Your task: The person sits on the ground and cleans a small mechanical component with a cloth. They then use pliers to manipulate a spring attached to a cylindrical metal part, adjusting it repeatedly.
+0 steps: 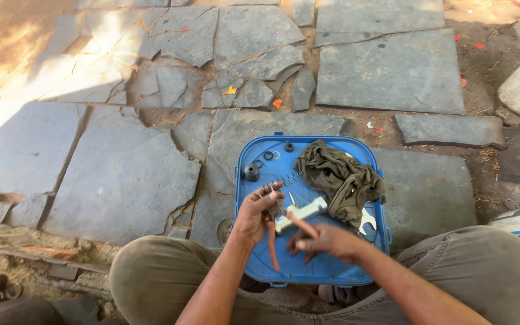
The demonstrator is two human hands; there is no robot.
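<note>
Over a blue plastic tray (373, 241) on stone paving, beside an olive rag (341, 177), the left hand (256, 213) grips red-handled pliers (272, 238). The right hand (326, 239), fingers loosely curled, touches a pale metal cylinder (301, 212) between both hands.

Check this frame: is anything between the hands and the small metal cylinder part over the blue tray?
Nothing visible. The left hand and right hand already hold orange-handled pliers against the metal cylinder part; the olive rag lies beside it on the blue tray.
</note>
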